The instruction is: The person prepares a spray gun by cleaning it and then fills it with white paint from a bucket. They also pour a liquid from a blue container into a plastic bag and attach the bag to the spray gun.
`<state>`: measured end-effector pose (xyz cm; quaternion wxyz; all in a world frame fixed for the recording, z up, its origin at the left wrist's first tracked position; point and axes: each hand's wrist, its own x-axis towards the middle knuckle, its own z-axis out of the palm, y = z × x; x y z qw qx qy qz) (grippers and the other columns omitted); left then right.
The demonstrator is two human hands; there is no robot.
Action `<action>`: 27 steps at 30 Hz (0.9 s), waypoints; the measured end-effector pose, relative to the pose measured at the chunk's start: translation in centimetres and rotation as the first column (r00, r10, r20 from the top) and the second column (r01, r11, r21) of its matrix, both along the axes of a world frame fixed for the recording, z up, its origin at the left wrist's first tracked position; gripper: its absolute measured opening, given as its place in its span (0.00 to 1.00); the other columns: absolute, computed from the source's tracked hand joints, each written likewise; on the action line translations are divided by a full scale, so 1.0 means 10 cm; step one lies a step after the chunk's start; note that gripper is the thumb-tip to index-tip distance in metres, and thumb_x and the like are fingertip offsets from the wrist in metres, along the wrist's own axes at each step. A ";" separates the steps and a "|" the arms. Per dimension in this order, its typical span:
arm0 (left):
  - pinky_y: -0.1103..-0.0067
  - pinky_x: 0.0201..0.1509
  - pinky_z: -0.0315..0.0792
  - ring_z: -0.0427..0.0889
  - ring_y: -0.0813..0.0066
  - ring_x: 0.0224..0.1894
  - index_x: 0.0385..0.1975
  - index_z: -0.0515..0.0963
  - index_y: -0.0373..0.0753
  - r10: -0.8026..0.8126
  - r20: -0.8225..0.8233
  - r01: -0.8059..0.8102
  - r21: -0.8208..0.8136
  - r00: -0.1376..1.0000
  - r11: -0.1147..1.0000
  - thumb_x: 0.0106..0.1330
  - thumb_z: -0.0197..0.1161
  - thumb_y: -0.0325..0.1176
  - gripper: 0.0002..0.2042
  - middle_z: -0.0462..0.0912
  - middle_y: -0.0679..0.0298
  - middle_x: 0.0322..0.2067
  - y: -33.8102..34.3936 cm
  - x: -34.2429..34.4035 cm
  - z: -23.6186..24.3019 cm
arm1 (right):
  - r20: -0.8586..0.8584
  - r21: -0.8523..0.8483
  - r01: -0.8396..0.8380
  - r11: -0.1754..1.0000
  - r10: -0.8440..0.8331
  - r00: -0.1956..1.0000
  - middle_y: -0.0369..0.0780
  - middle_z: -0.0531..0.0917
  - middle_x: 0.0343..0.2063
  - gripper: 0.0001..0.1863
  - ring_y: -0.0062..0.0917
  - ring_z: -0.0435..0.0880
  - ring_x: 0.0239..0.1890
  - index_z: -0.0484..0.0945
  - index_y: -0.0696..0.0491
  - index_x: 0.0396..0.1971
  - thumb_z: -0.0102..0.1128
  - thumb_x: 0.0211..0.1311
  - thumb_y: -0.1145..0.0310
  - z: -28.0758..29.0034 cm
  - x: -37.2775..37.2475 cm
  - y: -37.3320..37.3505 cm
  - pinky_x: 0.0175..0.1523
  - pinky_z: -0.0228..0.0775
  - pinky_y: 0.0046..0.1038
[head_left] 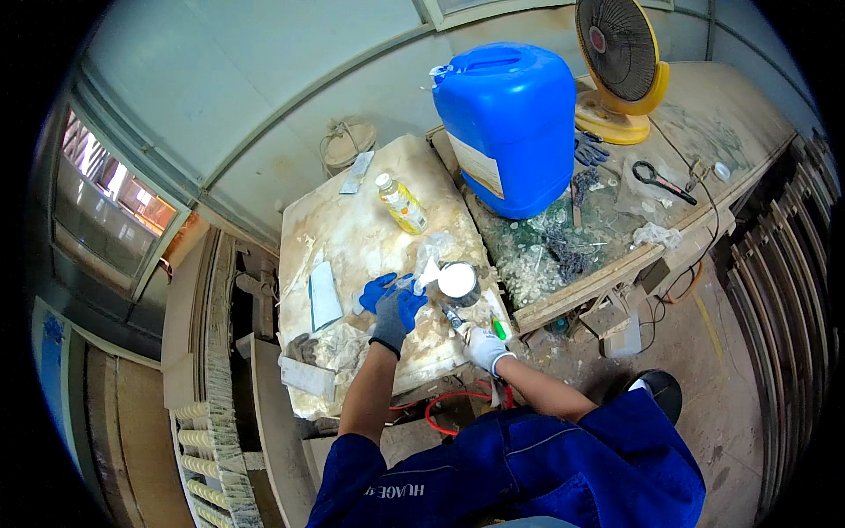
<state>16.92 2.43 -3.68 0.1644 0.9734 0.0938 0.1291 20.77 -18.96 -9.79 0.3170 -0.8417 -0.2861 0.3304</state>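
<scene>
My left hand (398,310), in a blue and grey glove, is closed around a clear plastic vessel (429,268) with white stuff in it. The vessel leans toward a round cup (476,290) filled with white liquid, its mouth at the cup's left rim. In a white glove, my right hand (484,348) grips the cup's short dark handle (452,317) from the near side. A green-capped item (499,329) lies just right of that hand. Beyond the cup stands a yellow-labelled bottle (401,204) with a white cap.
A folded pale blue cloth (325,295) and crumpled plastic (343,354) lie on the stained worktable (348,238). On the bench to the right are a big blue jerrycan (506,123), a yellow fan (620,70) and a black-ringed tool (663,181). A red hose (431,414) hangs below.
</scene>
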 end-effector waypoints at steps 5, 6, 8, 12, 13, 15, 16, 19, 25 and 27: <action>0.74 0.32 0.75 0.81 0.61 0.34 0.51 0.72 0.41 0.183 0.106 -0.041 -0.756 0.977 0.653 0.64 0.56 0.44 0.19 0.80 0.50 0.43 0.41 -0.06 -0.20 | 0.084 0.069 0.026 0.997 -0.032 0.996 0.57 0.80 0.38 0.19 0.48 0.80 0.44 0.73 0.59 0.44 0.49 0.56 0.63 -0.09 -0.07 0.01 0.51 0.70 0.41; 0.75 0.29 0.75 0.80 0.62 0.31 0.52 0.70 0.41 0.186 0.085 0.009 -0.925 0.979 0.380 0.64 0.54 0.47 0.21 0.80 0.50 0.42 0.33 0.01 -0.10 | 0.075 0.087 0.010 0.996 -0.017 0.997 0.57 0.80 0.37 0.19 0.48 0.80 0.42 0.73 0.59 0.43 0.48 0.56 0.63 -0.03 -0.04 -0.03 0.50 0.70 0.42; 0.76 0.25 0.74 0.80 0.63 0.27 0.56 0.66 0.41 0.102 -0.019 -0.004 -0.989 0.995 -0.151 0.65 0.51 0.53 0.26 0.80 0.50 0.38 0.19 0.08 0.17 | 0.046 0.097 0.033 0.995 -0.038 0.998 0.57 0.81 0.35 0.18 0.49 0.80 0.40 0.73 0.60 0.41 0.48 0.56 0.62 0.12 -0.02 -0.11 0.48 0.70 0.43; 0.69 0.25 0.76 0.81 0.54 0.29 0.50 0.69 0.43 -0.030 -0.144 -0.147 -0.952 0.989 -0.269 0.61 0.48 0.63 0.30 0.79 0.44 0.42 0.25 -0.07 0.33 | 0.147 0.218 0.142 0.966 -0.176 0.973 0.56 0.81 0.31 0.20 0.48 0.82 0.36 0.70 0.62 0.44 0.46 0.58 0.62 -0.06 -0.24 -0.15 0.44 0.71 0.45; 0.66 0.26 0.76 0.81 0.52 0.29 0.47 0.72 0.43 -0.052 -0.179 -0.185 -0.963 0.983 -0.193 0.60 0.49 0.63 0.29 0.79 0.46 0.41 0.24 -0.01 0.33 | 0.113 0.212 0.203 0.956 -0.230 0.967 0.56 0.81 0.31 0.21 0.47 0.82 0.36 0.68 0.63 0.47 0.45 0.58 0.62 -0.06 -0.27 -0.24 0.43 0.71 0.45; 0.66 0.30 0.76 0.81 0.54 0.36 0.44 0.75 0.43 -0.137 -0.223 -0.245 -0.954 0.965 -0.175 0.61 0.48 0.61 0.27 0.78 0.51 0.43 0.34 0.03 0.40 | 0.052 0.206 0.286 0.936 -0.303 0.952 0.56 0.81 0.31 0.26 0.46 0.81 0.36 0.63 0.64 0.55 0.45 0.59 0.63 0.20 -0.44 -0.48 0.43 0.71 0.43; 0.67 0.34 0.75 0.80 0.56 0.39 0.46 0.74 0.43 -0.155 -0.170 -0.189 -0.976 0.973 -0.112 0.63 0.49 0.58 0.25 0.77 0.54 0.45 0.23 0.15 0.36 | 0.045 0.179 0.343 0.922 -0.356 0.933 0.56 0.81 0.31 0.27 0.46 0.81 0.36 0.62 0.63 0.56 0.45 0.59 0.63 0.32 -0.48 -0.68 0.42 0.71 0.43; 0.71 0.47 0.73 0.75 0.65 0.49 0.53 0.71 0.41 -0.103 0.211 0.225 -0.961 0.972 0.158 0.67 0.51 0.43 0.19 0.74 0.60 0.51 -0.56 0.50 0.42 | 0.076 0.163 0.490 0.857 -0.506 0.859 0.54 0.81 0.31 0.31 0.46 0.82 0.34 0.58 0.61 0.60 0.46 0.59 0.62 0.29 -0.72 -1.22 0.40 0.72 0.44; 0.77 0.46 0.74 0.77 0.72 0.45 0.54 0.71 0.36 -0.329 0.282 0.293 -0.956 0.901 -0.014 0.66 0.56 0.31 0.18 0.76 0.60 0.48 -2.48 0.70 0.28 | 0.007 0.089 0.789 0.608 -0.793 0.610 0.54 0.81 0.30 0.34 0.46 0.82 0.35 0.57 0.57 0.63 0.50 0.57 0.59 0.30 -1.19 -2.31 0.41 0.73 0.44; 0.81 0.44 0.73 0.77 0.75 0.42 0.51 0.74 0.34 -0.386 0.290 0.322 -0.946 0.876 0.020 0.64 0.58 0.29 0.16 0.77 0.61 0.45 -3.17 0.69 0.09 | 0.009 0.085 0.868 0.489 -0.872 0.490 0.54 0.81 0.28 0.30 0.47 0.81 0.33 0.61 0.57 0.58 0.51 0.56 0.61 0.28 -1.36 -2.69 0.39 0.72 0.44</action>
